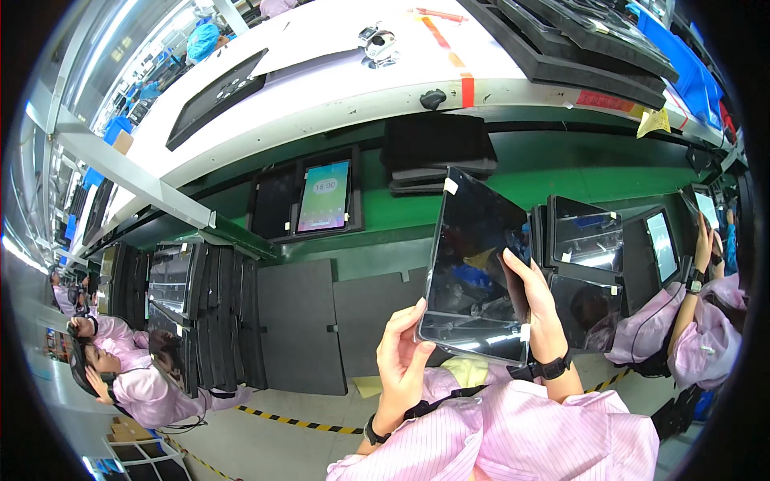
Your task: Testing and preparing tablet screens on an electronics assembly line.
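Observation:
A tablet (475,240) with a dark, glossy screen is held up in front of me, tilted, with small white tabs at its corners. My left hand (401,353) grips its lower left corner, thumb and fingers closed on the edge. Around the right edge wraps my right hand (539,305), its thumb lying over the screen. Reflections cover the glass, and the tablet's back is hidden. Just beyond it, a stack of black foam trays (437,148) rests on the green shelf. Left of that, another tablet (325,196) with a lit screen lies in a black tray.
Dark foam boards (301,329) lie below the shelf, beside tall stacks of trays (212,313) at left. More trays with tablets (588,232) stand at right. A white bench (321,100) runs above. Co-workers sit at left (132,361) and right (710,329).

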Motion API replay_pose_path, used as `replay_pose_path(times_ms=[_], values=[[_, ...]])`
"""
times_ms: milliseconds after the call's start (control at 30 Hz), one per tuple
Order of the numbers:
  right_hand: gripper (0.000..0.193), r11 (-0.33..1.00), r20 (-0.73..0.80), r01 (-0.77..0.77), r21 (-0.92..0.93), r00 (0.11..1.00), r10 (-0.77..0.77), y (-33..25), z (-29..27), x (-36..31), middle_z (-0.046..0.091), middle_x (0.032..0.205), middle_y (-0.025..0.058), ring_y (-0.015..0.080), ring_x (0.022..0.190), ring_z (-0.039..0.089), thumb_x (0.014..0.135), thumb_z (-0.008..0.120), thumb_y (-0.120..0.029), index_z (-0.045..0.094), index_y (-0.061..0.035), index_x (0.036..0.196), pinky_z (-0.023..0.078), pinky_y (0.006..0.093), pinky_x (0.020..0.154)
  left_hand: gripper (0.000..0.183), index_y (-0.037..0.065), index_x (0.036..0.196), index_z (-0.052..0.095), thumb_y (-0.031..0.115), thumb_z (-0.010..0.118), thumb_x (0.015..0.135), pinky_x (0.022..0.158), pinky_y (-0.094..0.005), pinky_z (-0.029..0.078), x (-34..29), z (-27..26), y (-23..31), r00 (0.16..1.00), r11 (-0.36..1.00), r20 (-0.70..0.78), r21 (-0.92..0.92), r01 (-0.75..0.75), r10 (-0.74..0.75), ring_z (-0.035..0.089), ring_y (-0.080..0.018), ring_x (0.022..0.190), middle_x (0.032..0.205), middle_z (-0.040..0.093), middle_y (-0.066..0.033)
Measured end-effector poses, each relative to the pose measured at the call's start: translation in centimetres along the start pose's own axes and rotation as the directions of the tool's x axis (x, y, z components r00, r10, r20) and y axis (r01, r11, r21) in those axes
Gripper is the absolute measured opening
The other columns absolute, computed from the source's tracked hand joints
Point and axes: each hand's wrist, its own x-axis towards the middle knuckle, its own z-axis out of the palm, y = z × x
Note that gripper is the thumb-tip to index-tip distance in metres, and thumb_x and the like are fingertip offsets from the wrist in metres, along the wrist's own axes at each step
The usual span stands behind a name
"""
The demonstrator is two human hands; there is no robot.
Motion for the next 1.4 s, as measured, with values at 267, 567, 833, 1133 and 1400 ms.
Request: replay_pose_path(times_ms=[267,567,833,1133,1400], values=[[0.028,0.999,-0.038,-0.020,0.050,0.999,0.022,0.1,-0.2,-0.1,0.059,0.105,0.0069,0.0142,0.100,0.056,0.080,0.066,-0.005,0.056,-0.0004,0.105,0.043,0.0228,0.093,0.047,-0.006,0.125,0.040,0.007,0.058,0.083,0.101,-0.0340,0.028,-0.3,0.4,-0.3,0.999,0.998,0.012,0.047,0.034,-0.034,0.042,-0.0214,0.116,0.126,0.044,-0.0149],[0.032,0.995,-0.054,-0.036,0.089,0.998,0.041,-0.1,-0.5,-0.1,0.058,0.110,0.0089,0.0154,0.103,0.056,0.080,0.066,-0.003,0.056,0.0004,0.109,0.043,0.0236,0.093,0.057,-0.006,0.131,0.029,0.000,0.057,0.081,0.104,-0.0365,0.026,-0.4,1.0,-0.5,0.994,0.996,0.069,0.031,0.078,-0.080,0.034,-0.0222,0.123,0.135,0.032,-0.0168],[0.032,0.998,-0.029,-0.011,0.055,0.999,0.013,-0.1,-1.1,0.2,0.057,0.108,0.0066,0.0138,0.104,0.053,0.081,0.066,-0.007,0.054,0.0007,0.109,0.038,0.0240,0.098,0.055,-0.006,0.130,0.031,0.001,0.056,0.081,0.103,-0.0357,0.028,-0.2,1.6,-0.1,0.994,0.994,0.024,-0.042,0.106,-0.105,0.038,-0.0226,0.121,0.132,0.036,-0.0173],[0.028,0.999,-0.029,-0.012,0.035,0.999,0.014,-0.3,-1.1,0.1,0.059,0.104,0.0055,0.0130,0.099,0.055,0.080,0.067,-0.007,0.057,-0.0005,0.106,0.041,0.0226,0.094,0.047,-0.002,0.125,0.038,0.004,0.056,0.082,0.101,-0.0337,0.030,-0.5,0.9,-1.2,0.997,0.996,-0.007,-0.039,0.081,-0.082,0.040,-0.0220,0.119,0.128,0.042,-0.0155],[0.038,0.989,-0.084,0.085,-0.119,0.992,-0.096,-1.3,-1.7,0.2,0.059,0.102,0.0049,0.0135,0.096,0.058,0.079,0.068,-0.005,0.052,-0.0018,0.114,0.045,0.0234,0.087,0.046,0.001,0.130,0.029,0.018,0.046,0.090,0.088,-0.0396,0.044,0.5,-0.3,-0.6,0.934,0.813,0.142,-0.460,0.356,-0.328,0.048,-0.0250,0.112,0.125,0.045,-0.0179]])
